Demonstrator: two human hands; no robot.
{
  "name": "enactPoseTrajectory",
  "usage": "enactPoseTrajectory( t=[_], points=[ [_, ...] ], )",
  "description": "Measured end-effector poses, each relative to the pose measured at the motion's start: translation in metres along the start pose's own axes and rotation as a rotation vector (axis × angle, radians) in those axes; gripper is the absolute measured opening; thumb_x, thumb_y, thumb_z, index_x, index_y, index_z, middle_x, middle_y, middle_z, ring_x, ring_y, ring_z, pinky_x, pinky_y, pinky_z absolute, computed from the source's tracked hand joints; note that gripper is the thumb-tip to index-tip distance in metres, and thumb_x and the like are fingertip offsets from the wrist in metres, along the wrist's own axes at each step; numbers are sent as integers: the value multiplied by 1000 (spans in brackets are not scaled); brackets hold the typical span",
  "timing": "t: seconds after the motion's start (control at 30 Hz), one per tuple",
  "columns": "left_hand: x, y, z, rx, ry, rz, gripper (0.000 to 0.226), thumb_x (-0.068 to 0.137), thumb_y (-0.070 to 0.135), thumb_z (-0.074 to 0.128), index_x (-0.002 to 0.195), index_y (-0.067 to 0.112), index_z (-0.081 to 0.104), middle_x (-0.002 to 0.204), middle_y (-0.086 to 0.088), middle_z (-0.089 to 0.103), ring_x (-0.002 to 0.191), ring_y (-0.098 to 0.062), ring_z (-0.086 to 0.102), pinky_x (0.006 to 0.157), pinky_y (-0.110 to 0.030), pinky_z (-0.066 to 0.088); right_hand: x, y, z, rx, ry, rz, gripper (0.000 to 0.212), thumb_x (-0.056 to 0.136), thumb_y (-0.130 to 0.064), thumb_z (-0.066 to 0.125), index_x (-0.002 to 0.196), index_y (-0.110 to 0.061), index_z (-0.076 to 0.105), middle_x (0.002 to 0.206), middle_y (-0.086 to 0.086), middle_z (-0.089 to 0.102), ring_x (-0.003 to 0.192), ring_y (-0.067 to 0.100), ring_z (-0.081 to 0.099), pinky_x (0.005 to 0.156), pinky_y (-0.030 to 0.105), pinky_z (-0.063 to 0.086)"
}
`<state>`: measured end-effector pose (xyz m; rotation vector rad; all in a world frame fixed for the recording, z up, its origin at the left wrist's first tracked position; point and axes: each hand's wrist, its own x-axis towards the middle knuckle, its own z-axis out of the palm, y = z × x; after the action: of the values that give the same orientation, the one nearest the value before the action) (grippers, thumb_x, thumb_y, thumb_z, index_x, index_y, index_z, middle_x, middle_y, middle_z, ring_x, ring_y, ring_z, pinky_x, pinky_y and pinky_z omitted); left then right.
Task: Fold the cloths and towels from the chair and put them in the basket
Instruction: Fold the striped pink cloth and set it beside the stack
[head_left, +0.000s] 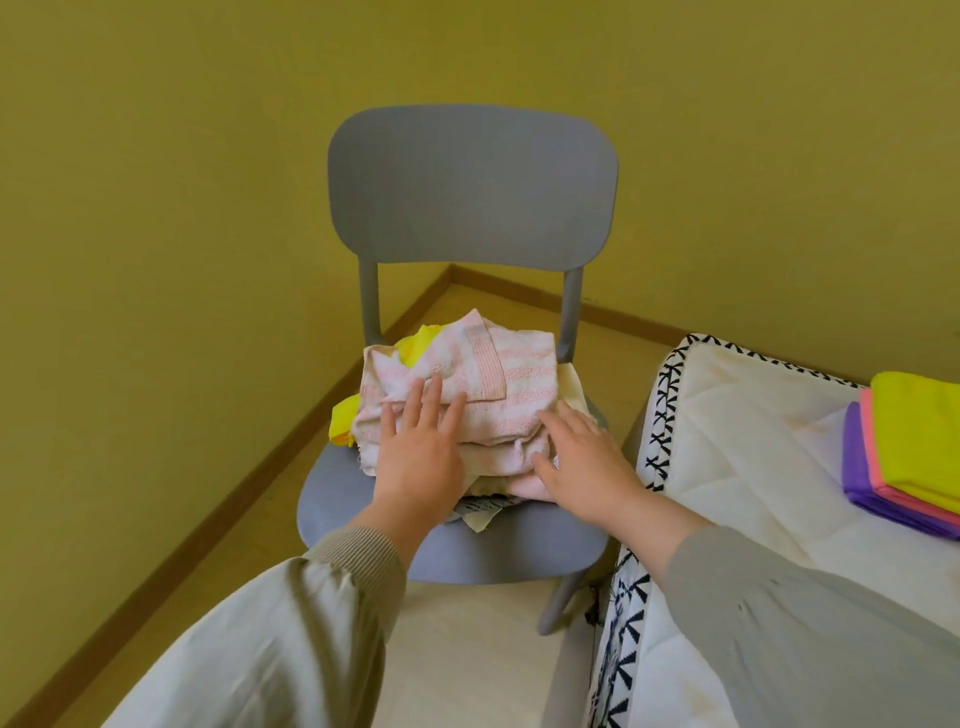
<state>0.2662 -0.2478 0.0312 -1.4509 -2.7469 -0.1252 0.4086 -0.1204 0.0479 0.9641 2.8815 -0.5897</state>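
Grey plastic chair (470, 182) sits centre frame, back against the corner of the olive-yellow walls (156, 156). The unfolded heap of cloths (457, 415) is on its seat, mid-frame.

Top of the heap: pink-and-white striped terry towel (498, 374), crumpled. A bright yellow cloth (420, 344) pokes out behind it and again at the heap's left edge. A cream cloth (571, 382) shows on the right side. A black-and-white patterned cloth (483, 505) sticks out at the bottom front.

Left hand (421, 447): palm down, fingers straight, laid flat on the near-left part of the striped towel. No grasp; nothing pinched.

Right hand (584, 462): palm down, fingers spread and relaxed, resting on the heap's right flank, touching the pink layers there. Also not gripping. Both sleeves are grey-beige.

So the towel lies under both palms and between the hands, not enclosed by either.

Right of frame: white quilted mattress (753, 441) with a black cross-stitch border, just beside the chair. On it, at the far right edge, a folded stack of yellow, pink and purple cloths (904, 452).
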Motion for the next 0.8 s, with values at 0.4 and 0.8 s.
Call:
enactPoseTrajectory(
  t=[0.4,0.8],
  points=[
    [41,-17,-13,-167,74,-158,44,87,3,42,128,17,45,101,-7,48,83,-26,46,58,-34,33,25,-29,4,165,-98,69,64,95,-34,47,148,-8,23,156,4,16,143,22,14,114,31,15],
    [26,47,-156,-992,266,-11,51,68,9,45,114,20,66,113,-3,61,106,-20,56,90,-32,47,-28,-63,-103,592,346,99,33,84,-6,50,114,-12,62,115,0,54,108,18,52,84,21,38]
  ],
)
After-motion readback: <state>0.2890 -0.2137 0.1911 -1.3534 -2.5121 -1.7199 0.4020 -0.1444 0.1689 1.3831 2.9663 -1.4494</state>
